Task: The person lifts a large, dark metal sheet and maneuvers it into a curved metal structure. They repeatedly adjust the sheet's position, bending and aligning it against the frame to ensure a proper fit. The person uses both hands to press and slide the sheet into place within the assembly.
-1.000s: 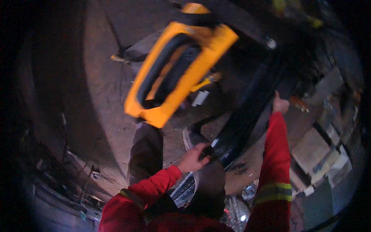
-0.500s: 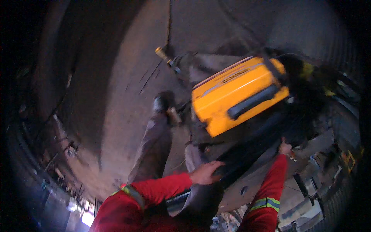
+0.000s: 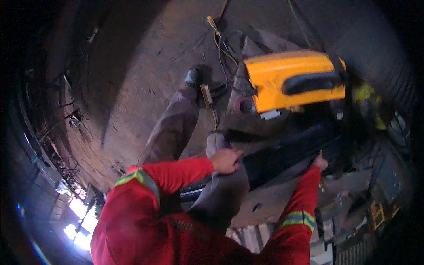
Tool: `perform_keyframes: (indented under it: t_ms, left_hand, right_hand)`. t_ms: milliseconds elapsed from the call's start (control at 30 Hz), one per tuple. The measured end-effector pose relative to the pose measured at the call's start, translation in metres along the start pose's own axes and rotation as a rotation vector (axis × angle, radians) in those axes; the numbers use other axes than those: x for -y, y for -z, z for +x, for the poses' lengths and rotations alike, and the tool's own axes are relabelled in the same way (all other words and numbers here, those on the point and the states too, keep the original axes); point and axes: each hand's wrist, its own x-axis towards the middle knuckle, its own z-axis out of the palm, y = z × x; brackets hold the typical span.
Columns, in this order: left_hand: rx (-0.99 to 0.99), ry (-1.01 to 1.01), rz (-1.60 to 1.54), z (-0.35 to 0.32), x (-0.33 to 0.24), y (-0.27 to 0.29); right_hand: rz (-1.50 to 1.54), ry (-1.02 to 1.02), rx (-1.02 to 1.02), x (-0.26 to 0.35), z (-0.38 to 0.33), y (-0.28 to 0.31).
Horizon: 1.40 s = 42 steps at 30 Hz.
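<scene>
My left hand (image 3: 226, 160) rests on my bent knee (image 3: 227, 187), its fingers lying loosely over the grey trouser cloth and nothing in it. Out to the right, my right hand (image 3: 322, 162) is at the edge of a long dark surface (image 3: 276, 152), one finger stretched forward. Its other fingers are hard to make out, and I see nothing held in it. Beyond both hands stands a yellow machine case (image 3: 269, 90) with a black carry handle (image 3: 311, 83) and a dark strap (image 3: 333, 62) across it.
Cables (image 3: 221, 55) and a yellow-ended tool (image 3: 212, 23) lie on the brown floor left of the machine. A dark red round thing (image 3: 244, 105) sits at its near corner. Scrap and wires (image 3: 77, 117) lie at far left, and assorted clutter (image 3: 349, 207) at lower right.
The view has shifted, so the yellow machine shows higher and farther right. My left hand stays on the knee. My right hand remains near the dark surface, now with a finger stretched forward.
</scene>
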Motion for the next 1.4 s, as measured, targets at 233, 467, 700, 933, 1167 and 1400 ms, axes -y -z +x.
perform_keyframes:
  t_ms: [233,467,700,933,1167,1400]
  left_hand:
    - [-0.061,0.635,-0.369,-0.090,0.146,-0.054]
    - [-0.755,0.915,-0.824,-0.013,0.259,-0.048]
    - [-0.850,0.832,-0.650,0.040,0.307,-0.015]
    - [-0.910,0.720,-0.599,0.047,0.307,-0.017]
    - [-1.275,0.750,-0.684,0.036,0.329,0.009]
    - [-1.286,0.775,-0.680,0.016,0.362,0.021]
  right_hand:
    - [0.334,0.255,0.124,-0.049,-0.051,-0.010]
    - [0.476,0.143,0.560,-0.102,0.014,0.011]
    - [0.178,0.226,0.345,-0.072,-0.015,0.032]
    - [0.503,-0.050,0.394,-0.064,-0.026,0.018]
    - [-0.726,0.434,0.237,-0.085,0.017,0.013]
    - [-0.058,0.197,0.101,-0.054,-0.027,0.021]
